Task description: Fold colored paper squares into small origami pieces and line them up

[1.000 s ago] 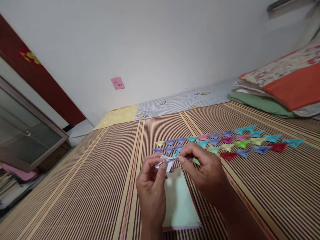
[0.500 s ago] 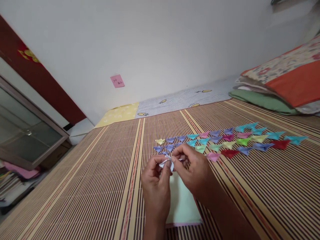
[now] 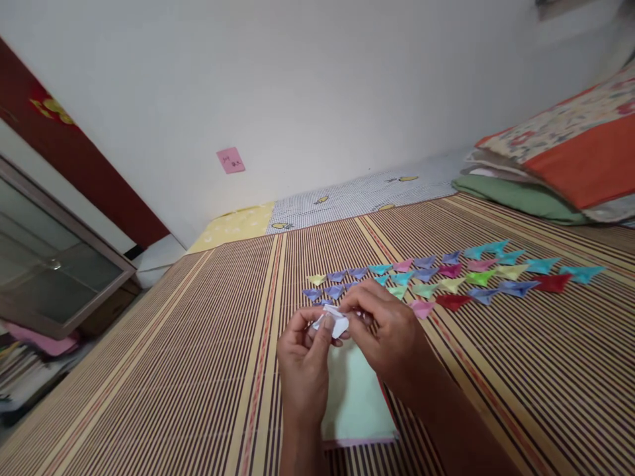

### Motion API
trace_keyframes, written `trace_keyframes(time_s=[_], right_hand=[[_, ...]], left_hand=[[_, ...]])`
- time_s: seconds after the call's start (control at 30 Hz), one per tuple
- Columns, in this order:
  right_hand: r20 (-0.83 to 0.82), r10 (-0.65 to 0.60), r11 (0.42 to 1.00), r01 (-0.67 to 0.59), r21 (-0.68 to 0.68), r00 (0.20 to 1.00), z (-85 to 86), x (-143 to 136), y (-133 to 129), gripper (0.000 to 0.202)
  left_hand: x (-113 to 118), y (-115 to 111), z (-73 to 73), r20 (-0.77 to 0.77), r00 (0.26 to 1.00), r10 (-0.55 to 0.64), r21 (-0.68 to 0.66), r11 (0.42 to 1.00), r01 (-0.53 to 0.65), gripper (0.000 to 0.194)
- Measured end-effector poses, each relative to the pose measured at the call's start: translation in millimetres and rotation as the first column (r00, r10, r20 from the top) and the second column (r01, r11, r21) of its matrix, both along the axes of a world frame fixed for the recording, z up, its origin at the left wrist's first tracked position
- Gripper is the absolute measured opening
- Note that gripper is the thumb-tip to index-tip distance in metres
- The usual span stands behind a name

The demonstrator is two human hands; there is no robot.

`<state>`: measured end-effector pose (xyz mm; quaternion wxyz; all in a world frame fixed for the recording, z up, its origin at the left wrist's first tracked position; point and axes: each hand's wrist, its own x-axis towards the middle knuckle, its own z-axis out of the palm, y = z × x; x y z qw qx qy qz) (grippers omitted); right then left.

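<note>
A small folded piece of white paper point(image 3: 338, 325) is held up between both hands. My left hand point(image 3: 303, 360) pinches its left side, with the thumb on the near face. My right hand point(image 3: 389, 334) is closed on its right side with thumb and fingertips, which partly hide that edge. Beneath the hands lies a stack of pale green paper point(image 3: 362, 403), a pinkish edge showing at its near side. Beyond are rows of small folded paper shapes in several colours, among them a red folded paper point(image 3: 452, 302) and a bright green folded paper point(image 3: 480, 277).
All this rests on a striped bamboo mat point(image 3: 208, 370). Folded bedding point(image 3: 570, 158) is piled at the far right. A pink note point(image 3: 231, 160) is stuck on the white wall point(image 3: 317, 86). At the left stands a glass-fronted cabinet point(image 3: 54, 258).
The white paper has turned and spread wider between my fingers, showing a broader flat face. My hands are slightly farther apart. The view has shifted slightly.
</note>
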<state>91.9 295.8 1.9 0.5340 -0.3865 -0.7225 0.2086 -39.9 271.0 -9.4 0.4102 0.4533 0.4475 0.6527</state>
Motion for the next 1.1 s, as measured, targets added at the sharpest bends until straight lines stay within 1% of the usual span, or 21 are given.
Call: trace_keyframes(time_s=[0.17, 0.3, 0.4, 0.5, 0.63, 0.77, 0.83, 0.9, 0.97, 1.03, 1.1], right_hand=[[0.063, -0.033, 0.998, 0.030, 0.053, 0.997, 0.8, -2, -1, 0.008], [0.109, -0.010, 0.995, -0.001, 0.102, 0.994, 0.8, -3, -1, 0.013], [0.111, -0.021, 0.988, 0.004, 0.156, 0.994, 1.4, -4, 0, 0.014], [0.134, -0.024, 0.983, -0.001, 0.183, 0.991, 1.9, -6, -1, 0.015], [0.133, -0.015, 0.983, -0.009, 0.184, 0.991, 0.5, -9, 0, 0.015], [0.121, -0.010, 0.982, -0.013, 0.191, 0.993, -4.1, -7, 4, 0.016], [0.099, -0.001, 0.983, -0.017, 0.183, 0.995, -6.3, -5, 6, 0.017], [0.074, 0.017, 0.987, -0.029, 0.161, 0.997, -7.5, -4, 8, 0.016], [0.061, 0.028, 0.990, -0.036, 0.136, 0.998, -7.7, -3, 7, 0.015], [0.077, 0.036, 0.990, -0.046, 0.136, 0.996, -7.3, -3, 6, 0.015], [0.108, 0.050, 0.987, -0.065, 0.148, 0.993, -6.7, -3, 5, 0.015]], left_hand=[[0, -1, 1.0, 0.003, 1.000, -0.019, -0.031, 0.999, 0.019, 0.019], [-1, -4, 3.3, -0.025, 0.999, -0.044, -0.028, 0.999, 0.043, 0.018], [-1, -5, 4.9, -0.067, 0.996, -0.051, -0.047, 0.998, 0.048, 0.016], [0, -5, 6.5, -0.119, 0.992, -0.049, -0.049, 0.998, 0.043, 0.018], [-1, -6, 7.6, -0.214, 0.977, 0.009, -0.031, 0.999, -0.015, 0.022], [-4, -9, 6.4, -0.377, 0.919, 0.114, 0.004, 0.993, -0.121, 0.023], [-4, -10, 5.8, -0.414, 0.896, 0.163, 0.020, 0.985, -0.170, 0.021], [-4, -10, 5.8, -0.412, 0.896, 0.163, 0.031, 0.986, -0.165, 0.019], [-3, -10, 6.4, -0.404, 0.906, 0.127, 0.030, 0.992, -0.126, 0.015], [-2, -10, 7.4, -0.400, 0.910, 0.106, 0.018, 0.994, -0.108, 0.009], [-3, -9, 8.3, -0.388, 0.915, 0.110, -0.004, 0.993, -0.121, 0.005]])
